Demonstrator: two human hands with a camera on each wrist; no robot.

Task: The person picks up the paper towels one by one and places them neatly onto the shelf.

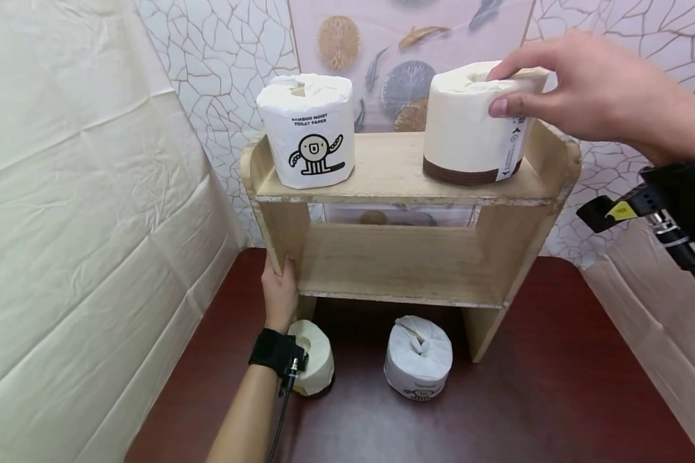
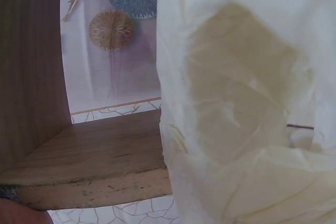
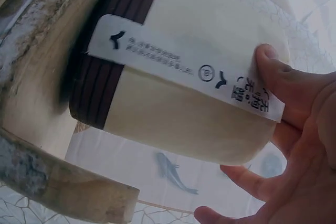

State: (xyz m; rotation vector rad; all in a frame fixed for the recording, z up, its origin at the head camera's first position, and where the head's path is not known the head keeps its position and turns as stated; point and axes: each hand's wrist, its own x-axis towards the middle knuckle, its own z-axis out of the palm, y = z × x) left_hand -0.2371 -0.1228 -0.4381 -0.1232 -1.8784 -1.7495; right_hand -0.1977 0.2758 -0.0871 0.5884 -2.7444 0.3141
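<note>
My right hand (image 1: 596, 93) holds a cream toilet paper roll (image 1: 469, 128) with a brown band at its base, on the right of the shelf's top board. The thumb (image 3: 273, 64) presses its labelled side, and fingers reach over its top. Lower down, my left hand (image 1: 280, 292) grips the left side panel of the wooden shelf (image 1: 394, 257). A white toilet paper roll (image 1: 307, 138) with a printed cartoon figure stands upright at the top board's left end. In the left wrist view, a pale wrapped roll (image 2: 241, 93) fills the right half.
Under the shelf, a cream roll (image 1: 318, 360) sits on the dark red table (image 1: 579, 386) beside my left wrist. A white wrapped roll (image 1: 418, 357) stands to its right. A cream cloth (image 1: 81, 225) hangs at the left, with a patterned wall (image 1: 208, 64) behind the shelf.
</note>
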